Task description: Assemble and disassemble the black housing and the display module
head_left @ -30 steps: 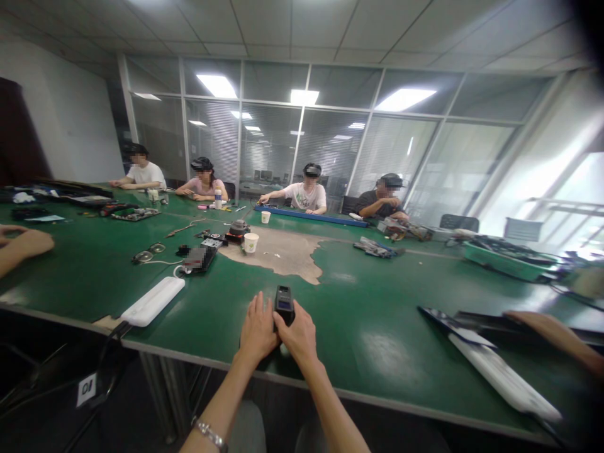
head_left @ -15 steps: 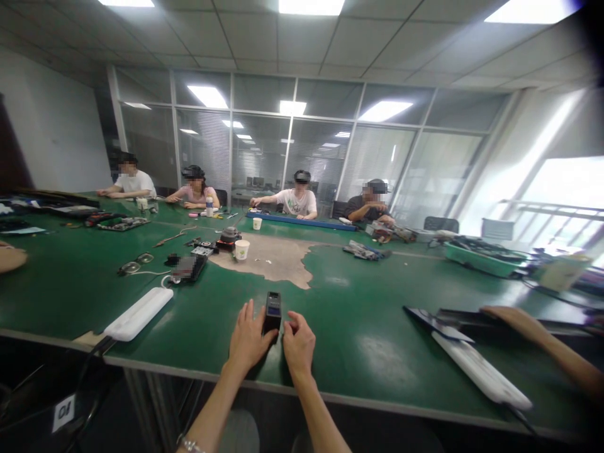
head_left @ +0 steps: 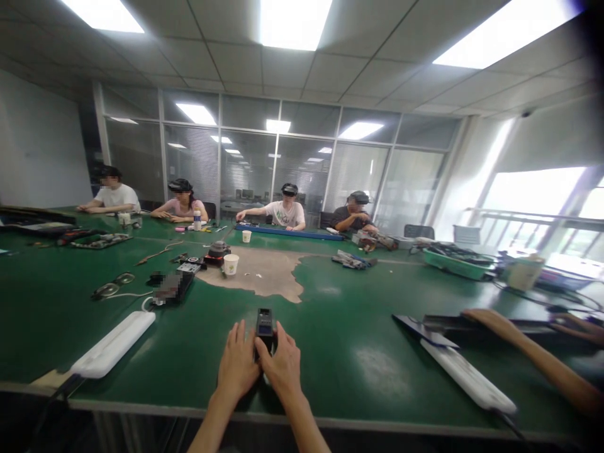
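Light is glancing off the green tabletop point(head_left: 330, 346), and near its front edge a small black box point(head_left: 265, 321) is sitting between the person's left hand point(head_left: 238, 362) and right hand point(head_left: 282, 360). From where I'm standing, the left hand is lying almost flat, fingers reaching forward beside the box and gripping nothing. The right hand is holding it, thumb reaching across to the left side, fingers curving along the right; how hard it is pressing, I cannot tell.

Steadying looks like the step in hand. Doing it well would mean the right hand is squeezing evenly from both sides, so the box isn't twisting, while the left is acting as a loose fence. Something that narrow is probably tipping easily if pushed high, so low contact is serving best, with the thumb staying off its bluish panel point(head_left: 265, 328). A power strip point(head_left: 113, 346) and a neighbour's hand point(head_left: 486, 319) are resting well apart, to left and right; no jostling is threatening from either.
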Demonstrator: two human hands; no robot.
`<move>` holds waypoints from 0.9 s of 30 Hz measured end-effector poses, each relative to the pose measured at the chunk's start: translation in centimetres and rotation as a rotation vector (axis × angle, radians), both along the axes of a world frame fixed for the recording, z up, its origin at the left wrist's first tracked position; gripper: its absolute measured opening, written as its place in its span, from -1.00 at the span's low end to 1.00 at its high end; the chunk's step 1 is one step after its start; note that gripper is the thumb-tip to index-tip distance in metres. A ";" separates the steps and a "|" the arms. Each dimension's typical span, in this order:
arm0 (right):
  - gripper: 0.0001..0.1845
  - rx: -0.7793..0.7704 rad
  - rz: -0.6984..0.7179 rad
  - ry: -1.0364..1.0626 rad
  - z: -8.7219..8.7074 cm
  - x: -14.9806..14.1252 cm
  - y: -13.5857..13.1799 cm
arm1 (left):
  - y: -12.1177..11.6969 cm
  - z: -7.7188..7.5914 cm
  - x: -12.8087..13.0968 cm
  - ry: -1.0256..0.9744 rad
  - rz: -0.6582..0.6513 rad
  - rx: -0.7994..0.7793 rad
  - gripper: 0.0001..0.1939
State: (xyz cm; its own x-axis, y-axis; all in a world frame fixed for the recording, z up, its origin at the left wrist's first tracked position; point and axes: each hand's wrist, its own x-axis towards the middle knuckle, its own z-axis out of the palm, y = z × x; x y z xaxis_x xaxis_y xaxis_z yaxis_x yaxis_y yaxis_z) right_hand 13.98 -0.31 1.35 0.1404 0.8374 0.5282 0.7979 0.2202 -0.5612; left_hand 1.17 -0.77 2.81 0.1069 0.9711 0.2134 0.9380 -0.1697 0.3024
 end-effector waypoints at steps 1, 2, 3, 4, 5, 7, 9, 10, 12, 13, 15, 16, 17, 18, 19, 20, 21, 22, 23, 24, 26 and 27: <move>-0.32 -0.017 0.009 -0.012 0.1 0.0 -0.1 | 0.0 0.1 0.0 -0.004 0.002 0.000 -0.39; -0.37 -0.028 0.019 -0.025 0.3 0.0 -0.2 | -0.1 0.1 0.0 -0.009 0.000 0.001 -0.40; -0.42 -0.031 0.026 -0.038 0.4 0.0 -0.3 | -0.1 0.2 0.0 -0.015 0.000 -0.001 -0.41; -0.47 -0.035 0.026 -0.047 0.4 0.1 -0.3 | -0.1 0.1 0.1 -0.019 0.001 -0.009 -0.40; -0.49 -0.033 0.025 -0.056 0.4 0.1 -0.2 | 0.0 0.1 0.1 -0.021 0.001 -0.016 -0.39; -0.49 -0.018 0.014 -0.064 0.2 0.2 0.0 | 0.1 -0.2 0.0 -0.033 0.008 -0.011 -0.39; -0.47 -0.006 0.006 -0.073 -0.1 0.2 0.4 | 0.4 -0.6 0.0 -0.043 0.000 -0.004 -0.38; -0.46 -0.004 -0.001 -0.077 -0.3 0.2 0.6 | 0.5 -0.8 0.0 -0.041 -0.001 -0.005 -0.35; -0.43 -0.003 -0.020 -0.079 -0.4 0.1 0.9 | 0.7 -1.0 0.0 -0.041 0.015 -0.012 -0.31; -0.42 -0.006 -0.029 -0.079 -0.4 0.0 1.1 | 0.7 -1.0 0.0 -0.039 0.012 -0.012 -0.31; -0.42 -0.020 -0.042 -0.073 -0.1 -0.3 1.1 | 0.6 -0.9 0.0 -0.032 0.007 -0.022 -0.30; -0.41 -0.030 -0.048 -0.068 0.1 -0.5 1.1 | 0.6 -0.8 0.0 -0.025 0.009 -0.028 -0.30; -0.41 -0.041 -0.055 -0.061 0.4 -0.7 1.1 | 0.5 -0.7 0.0 -0.016 0.013 -0.029 -0.30; -0.40 -0.051 -0.063 -0.052 0.8 -0.9 1.0 | 0.4 -0.7 0.0 -0.005 0.014 -0.022 -0.30; -0.38 -0.058 -0.085 -0.039 1.1 -1.1 1.0 | 0.4 -0.6 0.1 0.006 0.014 -0.011 -0.29; -0.38 -0.065 -0.089 -0.032 1.3 -1.3 0.9 | 0.3 -0.5 0.1 0.017 0.016 0.002 -0.29; -0.37 -0.067 -0.100 -0.025 1.5 -1.5 0.8 | 0.3 -0.5 0.1 0.027 0.026 0.014 -0.31; -0.37 -0.064 -0.107 -0.019 1.6 -1.7 0.7 | 0.3 -0.5 0.2 0.035 0.041 0.020 -0.32; -0.37 -0.058 -0.110 -0.015 1.6 -1.8 0.7 | 0.3 -0.5 0.2 0.042 0.050 0.023 -0.34; -0.37 -0.050 -0.112 -0.011 1.6 -1.8 0.6 | 0.3 -0.5 0.2 0.046 0.059 0.026 -0.35; -0.40 -0.034 -0.108 -0.006 1.4 -1.9 0.5 | 0.3 -0.5 0.2 0.050 0.063 0.030 -0.37; -0.41 -0.027 -0.104 -0.004 1.2 -1.8 0.4 | 0.3 -0.5 0.2 0.049 0.061 0.031 -0.38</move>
